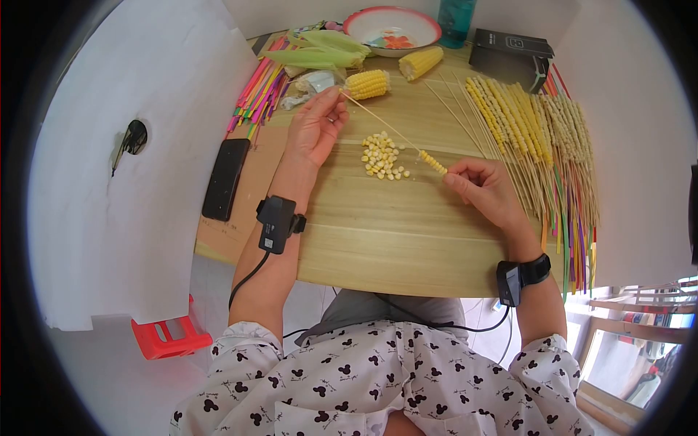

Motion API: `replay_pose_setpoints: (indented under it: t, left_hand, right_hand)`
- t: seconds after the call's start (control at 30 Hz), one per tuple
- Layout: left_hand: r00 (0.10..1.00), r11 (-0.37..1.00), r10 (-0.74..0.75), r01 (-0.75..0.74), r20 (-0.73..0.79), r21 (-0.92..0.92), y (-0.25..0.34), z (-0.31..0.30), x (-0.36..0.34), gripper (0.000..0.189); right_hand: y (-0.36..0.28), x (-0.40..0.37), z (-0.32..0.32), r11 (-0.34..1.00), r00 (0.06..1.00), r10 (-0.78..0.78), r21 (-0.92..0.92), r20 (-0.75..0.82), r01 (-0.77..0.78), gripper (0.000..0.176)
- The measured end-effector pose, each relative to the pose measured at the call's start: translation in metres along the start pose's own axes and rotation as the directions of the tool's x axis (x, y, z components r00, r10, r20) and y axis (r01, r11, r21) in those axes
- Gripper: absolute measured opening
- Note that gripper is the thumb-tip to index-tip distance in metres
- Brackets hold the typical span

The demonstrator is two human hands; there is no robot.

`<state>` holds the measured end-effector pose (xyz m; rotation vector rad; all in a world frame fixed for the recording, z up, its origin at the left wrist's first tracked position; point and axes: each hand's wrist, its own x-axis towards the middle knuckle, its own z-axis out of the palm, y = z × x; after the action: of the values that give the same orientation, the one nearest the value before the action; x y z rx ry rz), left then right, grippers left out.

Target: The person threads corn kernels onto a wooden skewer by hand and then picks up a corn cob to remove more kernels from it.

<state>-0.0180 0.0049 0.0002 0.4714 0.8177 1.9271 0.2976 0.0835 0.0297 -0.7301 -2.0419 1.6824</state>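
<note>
A thin wooden skewer [382, 120] slants across the middle of the table between my two hands. My left hand [317, 125] pinches its bare upper end. At the lower right end, a short row of yellow corn kernels [433, 162] is threaded on it. The fingers of my right hand [481, 187] are closed at the tip of that row; whether they hold a kernel or the skewer's end is hidden. Below the skewer lies a pile of loose corn kernels [382, 154]. A partly stripped corn cob [367, 85] lies just beyond my left hand.
Kernel-filled skewers [509, 116] lie in rows at right, beside several bare sticks [452, 109]. Behind are another cob piece [421, 63], an enamel bowl [356, 27], husks [320, 52] and a black box [511, 54]. Coloured strips [258, 94] and a phone [226, 179] lie left.
</note>
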Motion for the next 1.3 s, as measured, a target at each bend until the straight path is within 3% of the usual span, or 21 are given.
replay_pose_setpoints:
  t: [0.4, 0.67, 1.3]
  left_hand:
    - [0.991, 0.985, 0.124, -0.119, -0.04, 0.122, -0.005, 0.009, -0.005, 0.018]
    - [0.999, 0.993, 0.012, -0.015, -0.03, -0.114, -0.004, 0.006, -0.002, 0.022]
    - [0.991, 0.945, -0.132, 0.123, -0.009, -0.304, -0.007, 0.009, -0.005, 0.03]
  right_hand:
    - [-0.001, 0.0, 0.002, 1.0, 1.0, -0.019, -0.008, 0.002, 0.019, 0.015]
    - [0.001, 0.001, 0.004, 0.999, 0.999, -0.032, 0.005, -0.021, 0.032, 0.015]
    - [0.003, 0.0, 0.006, 0.991, 0.993, -0.094, -0.107, -0.07, 0.086, 0.013]
